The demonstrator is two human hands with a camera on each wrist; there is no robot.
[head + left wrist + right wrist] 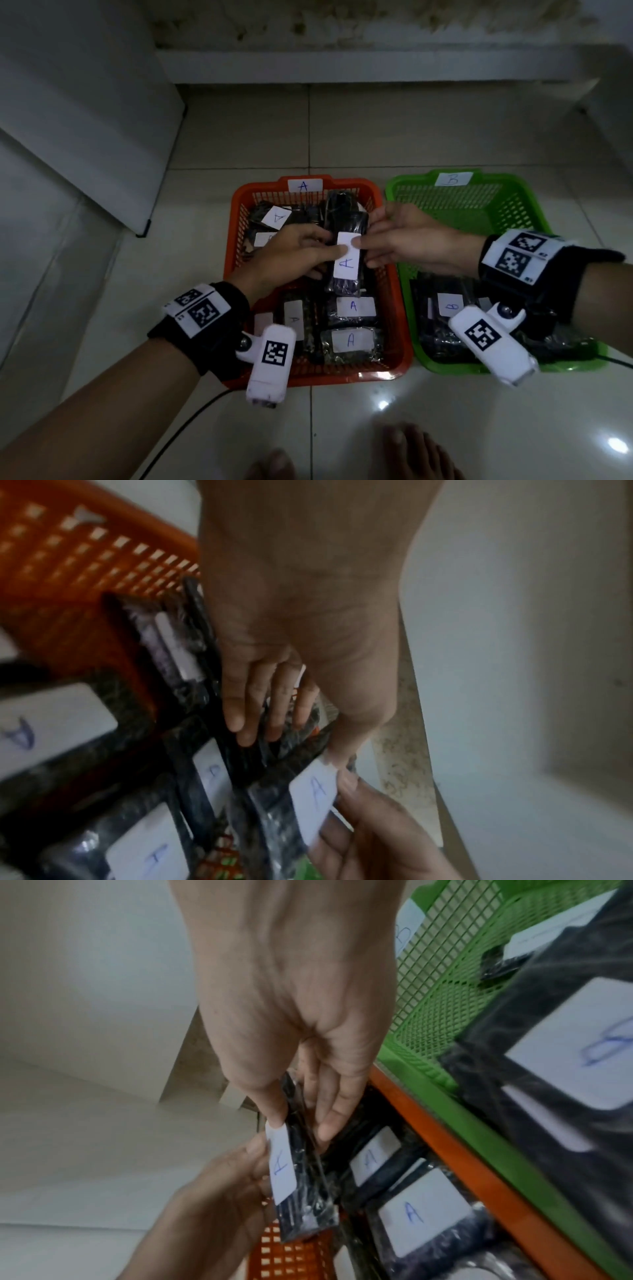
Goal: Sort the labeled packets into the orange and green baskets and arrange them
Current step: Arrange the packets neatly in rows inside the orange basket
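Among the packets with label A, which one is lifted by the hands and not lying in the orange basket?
The packet with the upright A label, pinched between the left hand and right hand above the orange basket; the other A packets lie flat inside.

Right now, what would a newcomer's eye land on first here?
Both hands meeting over the orange basket: the left hand and right hand pinch one dark packet with a white "A" label. Beside it on the right stands the green basket, tagged "B", its far half bare, dark packets at its near end.
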